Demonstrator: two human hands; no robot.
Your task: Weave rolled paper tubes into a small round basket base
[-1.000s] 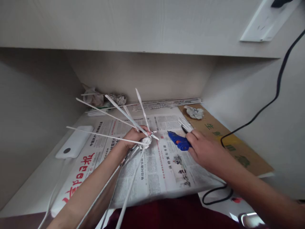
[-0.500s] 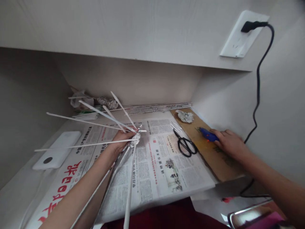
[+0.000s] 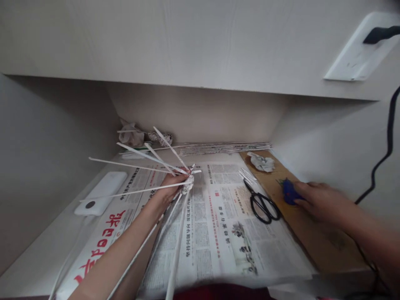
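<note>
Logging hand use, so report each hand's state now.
Left hand: closed, holding the white paper-stick piece.
Right hand: at the blue tool; grip cannot be told.

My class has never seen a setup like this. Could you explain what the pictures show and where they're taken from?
There is no machine: these are a person's bare hands, seen by one head-worn camera looking forward and down. The left hand holds a cluster of paper sticks spreading from a bunched centre. The right hand holds a blue glue gun at the cardboard. Newspaper covers much of the white tabletop; black scissors lie on it, and crumpled paper sits on the cardboard.
</note>
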